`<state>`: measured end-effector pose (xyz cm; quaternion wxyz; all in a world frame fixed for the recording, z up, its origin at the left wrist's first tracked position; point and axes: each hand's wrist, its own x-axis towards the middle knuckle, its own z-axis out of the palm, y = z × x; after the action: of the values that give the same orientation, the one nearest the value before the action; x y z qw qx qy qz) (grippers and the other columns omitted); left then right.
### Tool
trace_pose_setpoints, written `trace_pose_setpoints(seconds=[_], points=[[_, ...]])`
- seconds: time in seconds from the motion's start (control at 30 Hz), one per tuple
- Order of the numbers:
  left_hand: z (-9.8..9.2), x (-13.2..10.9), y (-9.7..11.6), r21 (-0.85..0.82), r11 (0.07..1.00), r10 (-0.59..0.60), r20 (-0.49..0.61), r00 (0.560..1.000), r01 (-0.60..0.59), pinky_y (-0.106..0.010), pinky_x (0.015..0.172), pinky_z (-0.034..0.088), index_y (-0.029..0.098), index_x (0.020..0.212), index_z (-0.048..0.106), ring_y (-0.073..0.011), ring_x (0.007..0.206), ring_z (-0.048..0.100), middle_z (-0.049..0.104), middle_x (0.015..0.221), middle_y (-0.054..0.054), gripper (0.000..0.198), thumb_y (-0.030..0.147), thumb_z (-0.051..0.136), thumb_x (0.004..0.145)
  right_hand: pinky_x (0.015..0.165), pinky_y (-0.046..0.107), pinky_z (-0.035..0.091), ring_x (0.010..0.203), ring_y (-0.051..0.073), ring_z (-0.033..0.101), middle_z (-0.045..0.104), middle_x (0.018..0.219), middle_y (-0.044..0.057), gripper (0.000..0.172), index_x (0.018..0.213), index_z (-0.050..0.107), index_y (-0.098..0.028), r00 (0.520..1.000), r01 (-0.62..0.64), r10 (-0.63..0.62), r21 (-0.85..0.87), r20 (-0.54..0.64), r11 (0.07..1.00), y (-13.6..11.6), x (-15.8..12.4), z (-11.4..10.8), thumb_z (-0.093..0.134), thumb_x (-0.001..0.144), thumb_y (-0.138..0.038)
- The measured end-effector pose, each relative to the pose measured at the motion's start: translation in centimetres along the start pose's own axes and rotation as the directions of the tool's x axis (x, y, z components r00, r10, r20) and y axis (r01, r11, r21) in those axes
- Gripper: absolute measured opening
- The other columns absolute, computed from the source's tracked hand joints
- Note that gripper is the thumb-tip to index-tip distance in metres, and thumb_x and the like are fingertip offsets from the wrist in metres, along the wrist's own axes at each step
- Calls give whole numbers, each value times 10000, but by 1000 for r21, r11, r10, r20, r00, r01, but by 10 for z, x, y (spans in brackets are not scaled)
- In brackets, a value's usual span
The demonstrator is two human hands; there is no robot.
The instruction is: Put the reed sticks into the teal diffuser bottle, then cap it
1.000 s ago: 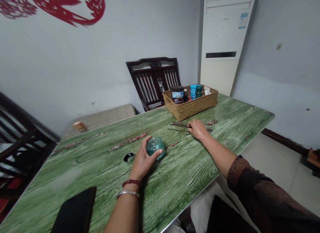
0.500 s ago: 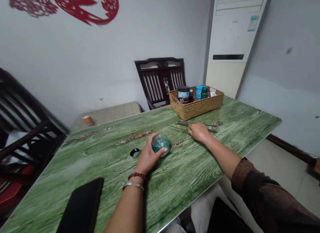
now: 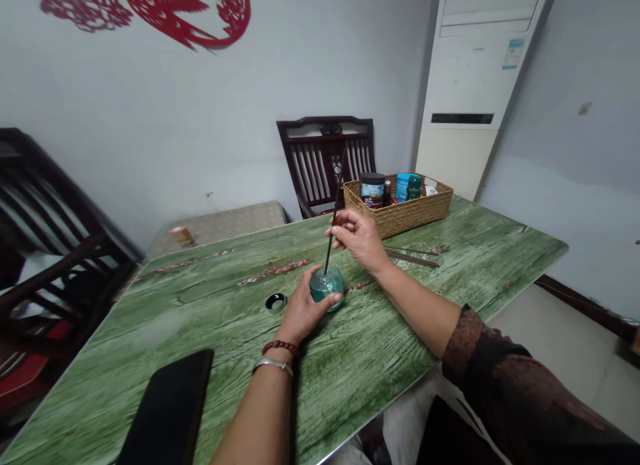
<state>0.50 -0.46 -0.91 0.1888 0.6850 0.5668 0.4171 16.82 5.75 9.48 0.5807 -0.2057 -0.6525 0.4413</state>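
My left hand (image 3: 306,310) is wrapped round a small teal glass bottle (image 3: 334,282) that stands on the green table. Between the thumb and fingers of my right hand (image 3: 359,240) is a thin dark reed stick (image 3: 329,245), nearly upright. Its lower end meets the bottle's mouth; whether it goes inside I cannot tell. More dark sticks (image 3: 413,258) lie on the table to the right of my right hand. Just left of my left hand sits a small round cap (image 3: 275,302), dark inside with a silvery side.
A woven basket (image 3: 411,215) with jars and bottles stands at the table's back right. A black phone-like slab (image 3: 167,412) lies at the front left. Behind the green table (image 3: 240,345) are a dark wooden chair (image 3: 327,135) and a low surface holding a small wooden cylinder (image 3: 181,236).
My right hand has picked one stick up from the table and brought it left, upright over the bottle. My left hand keeps its hold on the bottle. The view has shifted slightly.
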Motion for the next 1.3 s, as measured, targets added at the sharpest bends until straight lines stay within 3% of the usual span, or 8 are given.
trace_pose_setpoints(seconds=[0.13, 0.33, 0.47, 0.63, 0.77, 0.87, 1.03, 1.3], points=[[0, 0, 1, 0, 1000, 0, 14, 1000, 0, -476, 1004, 435, 181, 1338, 423, -311, 1154, 593, 596, 1267, -145, 746, 502, 707, 727, 551, 205, 541, 738, 133, 669, 634, 742, -29, 187, 867, 573, -199, 999, -31, 32, -36, 18, 999, 21, -3, 6, 649, 767, -337], [0, 0, -1, -4, 1000, 14, 25, 1000, -14, -464, 1016, 428, 185, 1345, 423, -304, 1157, 589, 600, 1273, -133, 757, 524, 704, 729, 504, 208, 495, 526, 100, 590, 637, 668, -51, 122, 849, 615, -190, 993, -114, 120, -192, 21, 975, 44, -12, 15, 651, 768, -274], [0, 0, -1, 9, 1000, -2, 24, 1000, 2, -461, 1029, 424, 176, 1359, 409, -302, 1181, 578, 585, 1303, -141, 771, 527, 694, 735, 647, 239, 516, 652, 125, 636, 699, 765, -21, 133, 889, 689, -198, 996, -46, 69, -379, 47, 924, 43, -15, 1, 681, 789, -285], [-2, 0, 3, 66, 996, -56, 33, 998, 54, -466, 1014, 438, 163, 1360, 415, -312, 1163, 590, 590, 1297, -152, 786, 553, 677, 730, 844, 259, 476, 859, 155, 661, 736, 950, 30, 172, 965, 723, -200, 995, -51, -31, -765, -92, 642, 49, -22, -74, 577, 889, -248], [-3, 2, 4, 76, 996, -57, 26, 998, 55, -469, 997, 455, 169, 1360, 423, -310, 1132, 606, 601, 1279, -144, 791, 561, 673, 720, 870, 260, 453, 970, 190, 660, 729, 1042, 80, 240, 1007, 751, -210, 957, -286, 127, -924, -261, 253, 65, -33, -125, 531, 913, -231], [-3, 3, 4, 79, 996, -49, 20, 999, 48, -464, 1003, 454, 171, 1356, 428, -308, 1147, 598, 591, 1298, -144, 780, 551, 673, 721, 844, 262, 459, 986, 205, 669, 730, 1075, 88, 265, 1054, 761, -256, 935, -270, 258, -960, -241, 79, 74, -38, -133, 535, 915, -267], [-3, 2, 6, 94, 994, -67, 35, 997, 63, -456, 987, 467, 178, 1355, 430, -304, 1125, 615, 610, 1270, -134, 769, 546, 672, 725, 835, 266, 465, 1009, 215, 674, 732, 1094, 105, 279, 1080, 760, -269, 920, -175, 354, -985, -169, -16, 79, -39, -125, 540, 908, -260], [-3, 3, 5, 95, 994, -51, 28, 998, 48, -446, 995, 467, 180, 1353, 423, -299, 1152, 605, 601, 1283, -125, 762, 545, 668, 731, 808, 252, 457, 958, 199, 677, 733, 1039, 91, 231, 998, 747, -244, 933, -167, 322, -986, -160, -6, 77, -39, -124, 537, 914, -294]])
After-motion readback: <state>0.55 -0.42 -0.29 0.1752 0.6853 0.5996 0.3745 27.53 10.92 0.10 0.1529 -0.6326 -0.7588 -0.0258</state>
